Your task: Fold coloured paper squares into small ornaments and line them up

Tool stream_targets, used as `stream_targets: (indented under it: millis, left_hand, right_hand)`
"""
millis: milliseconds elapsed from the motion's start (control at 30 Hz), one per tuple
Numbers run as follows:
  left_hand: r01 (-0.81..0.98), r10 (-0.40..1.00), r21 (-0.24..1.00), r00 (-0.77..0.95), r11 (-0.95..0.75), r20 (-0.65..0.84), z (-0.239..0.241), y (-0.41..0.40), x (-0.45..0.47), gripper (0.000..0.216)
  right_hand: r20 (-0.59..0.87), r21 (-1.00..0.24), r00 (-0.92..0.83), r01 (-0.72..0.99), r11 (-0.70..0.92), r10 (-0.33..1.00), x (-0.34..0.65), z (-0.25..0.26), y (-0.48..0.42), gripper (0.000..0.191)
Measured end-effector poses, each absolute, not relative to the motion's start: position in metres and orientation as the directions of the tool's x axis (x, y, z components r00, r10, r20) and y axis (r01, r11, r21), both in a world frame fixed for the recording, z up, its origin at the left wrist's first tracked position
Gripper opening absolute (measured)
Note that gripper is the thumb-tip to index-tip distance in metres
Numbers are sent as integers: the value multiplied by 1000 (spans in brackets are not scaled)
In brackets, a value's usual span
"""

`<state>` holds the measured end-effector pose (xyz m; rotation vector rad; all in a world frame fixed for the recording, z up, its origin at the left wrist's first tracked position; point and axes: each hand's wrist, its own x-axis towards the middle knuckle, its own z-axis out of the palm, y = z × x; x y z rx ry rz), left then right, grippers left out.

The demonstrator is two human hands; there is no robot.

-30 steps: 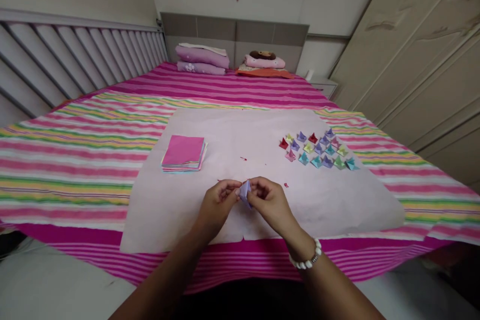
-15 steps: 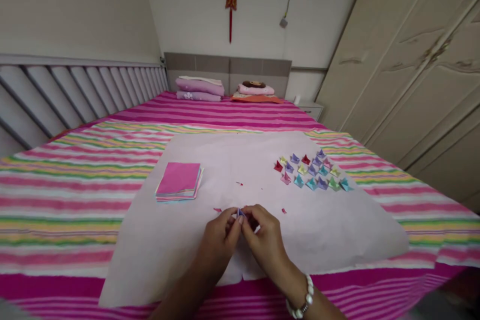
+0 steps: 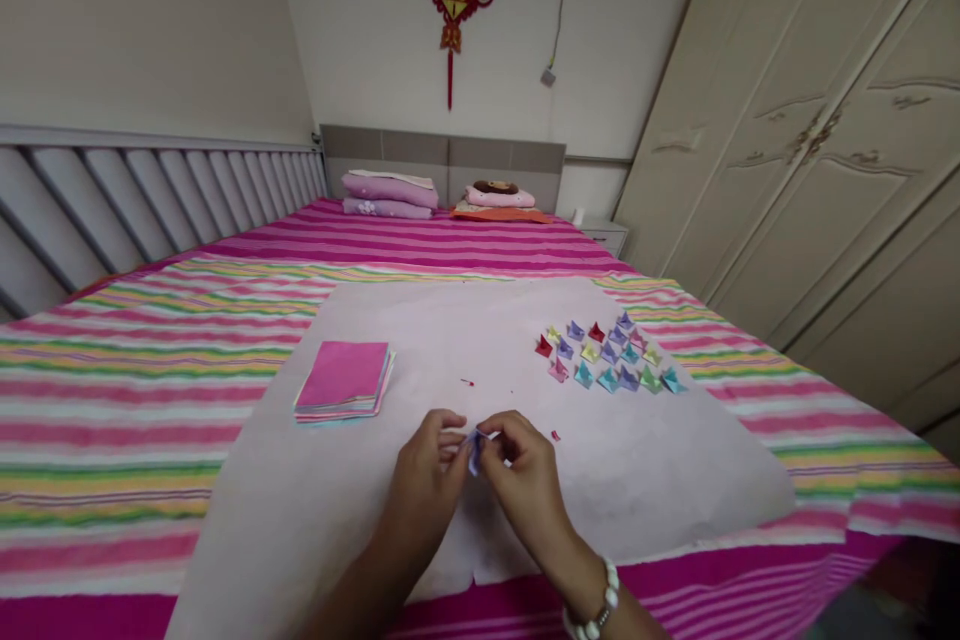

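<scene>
**Over the pale sheet, a small paper piece is pinched**

Above the near part of the pale sheet (image 3: 675, 480) spread on the striped bed (image 3: 150, 360), a small lilac paper piece (image 3: 475, 450) is gripped between the fingertips of the left hand (image 3: 429, 470) and the right hand (image 3: 525, 480), both closed on it. A stack of coloured paper squares (image 3: 343, 378) is seen to the left, and a cluster of small folded paper shapes (image 3: 606, 358) is laid out to the right.

Fingers of both hands hide most of the small purple paper piece (image 3: 474, 450).
</scene>
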<state>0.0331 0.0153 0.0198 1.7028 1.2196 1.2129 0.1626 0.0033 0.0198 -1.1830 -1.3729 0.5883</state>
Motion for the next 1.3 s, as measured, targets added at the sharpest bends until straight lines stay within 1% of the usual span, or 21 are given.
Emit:
stream_targets:
  millis: [33, 100, 200, 267, 333, 400, 500, 633, 767, 867, 1000, 1100, 1200, 1300]
  left_hand:
    - [278, 947, 906, 111, -320, 300, 21, 15, 31, 12]
    - [299, 911, 861, 162, -412, 380, 23, 14, 26, 3]
    - [365, 808, 723, 330, -586, 488, 26, 13, 20, 24]
    - [382, 757, 657, 402, -650, 515, 24, 13, 18, 37]
    - [385, 740, 638, 439, -667, 510, 22, 13, 18, 41]
    - [380, 743, 646, 447, -662, 498, 21, 14, 19, 36]
    - [350, 774, 699, 402, -624, 490, 22, 15, 20, 24]
    - [283, 861, 818, 266, -500, 434, 29, 13, 19, 11]
    - [195, 924, 910, 199, -365, 328, 35, 10, 17, 5]
    - [160, 940, 939, 210, -305, 270, 36, 9, 15, 9]
    - [88, 941, 973, 286, -215, 183, 38, 8, 14, 11]
    - [-5, 936, 992, 333, -124, 118, 39, 8, 16, 13]
    - [-95, 949, 995, 307, -44, 71, 40, 6, 19, 19]
    - [-97, 960, 995, 275, -20, 46, 40, 5, 20, 17]
  right_hand:
    - [372, -915, 194, 241, 323, 908, 164, 20, 5, 12]
    - [268, -961, 195, 127, 247, 943, 166, 20, 7, 9]
    - [182, -983, 172, 22, 181, 968, 168, 22, 8, 9]
    - [151, -987, 155, -29, 157, 976, 169, 25, 8, 9]
    - [114, -988, 136, -86, 126, 984, 171, 29, 8, 7]
    - [76, -986, 106, -139, 90, 991, 173, 33, 6, 7]
    - [64, -985, 56, -159, 72, 996, 177, 35, 4, 18]
    - [108, -989, 14, -95, 109, 994, 182, 31, 0, 30]
    - [85, -991, -158, -120, 67, 984, 183, 25, -5, 31]
    - [59, -990, -226, -136, 28, 972, 182, 22, -8, 28]
    - [62, -992, -252, -125, 32, 966, 181, 22, -10, 28]
    - [62, -992, -264, -118, 32, 962, 181, 22, -11, 30]
    - [57, -993, -254, -117, 27, 966, 180, 21, -12, 32]
    - [49, -990, -234, -140, 16, 971, 179, 19, -12, 30]
